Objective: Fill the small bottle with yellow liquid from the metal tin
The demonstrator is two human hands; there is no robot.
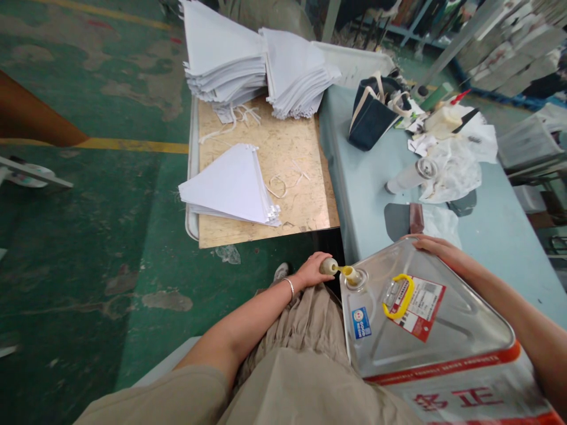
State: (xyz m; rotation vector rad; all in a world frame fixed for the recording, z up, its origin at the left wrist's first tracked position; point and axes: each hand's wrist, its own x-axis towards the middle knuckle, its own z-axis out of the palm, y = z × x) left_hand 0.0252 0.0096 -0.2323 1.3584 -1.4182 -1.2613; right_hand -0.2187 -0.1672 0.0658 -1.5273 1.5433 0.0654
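A large square metal oil tin point(443, 330) with a yellow handle point(398, 296) and red lettering lies tilted on my lap and the blue table's edge. Yellow oil runs from its round spout point(353, 275) into a small bottle point(328, 266). My left hand point(310, 271) is closed round that bottle just left of the spout. My right hand point(436, 248) rests on the tin's far corner and steadies it.
A blue table point(363, 200) holds a navy tote bag point(372, 115), a white squeeze bottle point(443, 118) and crumpled plastic point(452, 171). A plywood-topped cart point(287, 195) carries stacks of white fabric pieces point(234, 186). Green concrete floor point(88, 248) lies to the left.
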